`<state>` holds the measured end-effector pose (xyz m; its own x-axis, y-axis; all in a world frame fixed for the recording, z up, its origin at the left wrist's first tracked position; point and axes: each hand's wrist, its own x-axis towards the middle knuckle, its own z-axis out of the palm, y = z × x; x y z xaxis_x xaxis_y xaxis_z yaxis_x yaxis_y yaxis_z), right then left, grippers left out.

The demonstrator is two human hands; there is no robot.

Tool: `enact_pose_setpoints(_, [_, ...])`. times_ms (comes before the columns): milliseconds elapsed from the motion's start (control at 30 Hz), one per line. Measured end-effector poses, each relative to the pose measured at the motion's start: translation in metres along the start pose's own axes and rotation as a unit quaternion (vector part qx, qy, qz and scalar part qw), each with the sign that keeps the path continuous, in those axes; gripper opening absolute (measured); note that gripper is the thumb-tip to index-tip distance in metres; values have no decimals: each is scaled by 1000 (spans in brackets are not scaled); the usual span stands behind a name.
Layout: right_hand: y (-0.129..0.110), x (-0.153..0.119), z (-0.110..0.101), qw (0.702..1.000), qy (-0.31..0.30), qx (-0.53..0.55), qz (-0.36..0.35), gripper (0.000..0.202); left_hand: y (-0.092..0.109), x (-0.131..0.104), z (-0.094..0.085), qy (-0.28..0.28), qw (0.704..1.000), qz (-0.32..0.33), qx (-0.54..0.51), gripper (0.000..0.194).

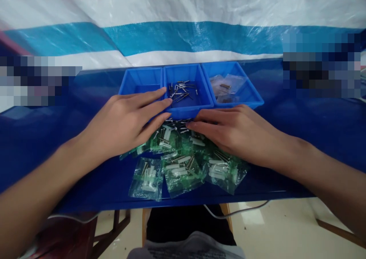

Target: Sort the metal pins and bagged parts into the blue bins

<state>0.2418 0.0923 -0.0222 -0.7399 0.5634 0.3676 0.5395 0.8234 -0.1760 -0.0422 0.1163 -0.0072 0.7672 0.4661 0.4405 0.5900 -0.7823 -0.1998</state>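
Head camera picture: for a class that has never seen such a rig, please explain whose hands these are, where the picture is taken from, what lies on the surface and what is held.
There is no robot here: a person works bare-handed. The single picture comes from a camera worn on the head, looking forward and down.

On the blue table stand three blue bins side by side. The left bin is partly covered; the middle bin holds loose screws; the right bin holds clear bags. In front lie green-tinted clear packets of screws and white plugs, with more loose screws.

The left hand spreads its fingers by the middle bin's edge. The right hand reaches those nearer screws; whether it grips any is unclear.
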Motion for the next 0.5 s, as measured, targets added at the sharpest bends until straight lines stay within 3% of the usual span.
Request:
enact_pose_setpoints(100, [2,0,0,995,-23,-90,-39,33,0,0,1,2,1000,4,-1,33])
enact_pose_setpoints(200, [2,1,-5,994,39,-89,-50,31,-1,-1,1,-3,1000,-2,-3,34])
enact_pose_setpoints(333, [-9,2,-16,987,149,48,-30,31,-1,-1,0,-15,1000,-9,3,36])
enact_pose_setpoints(500, [-22,0,-24,941,181,259,124,18,-1,0,0,-10,1000,4,14,38])
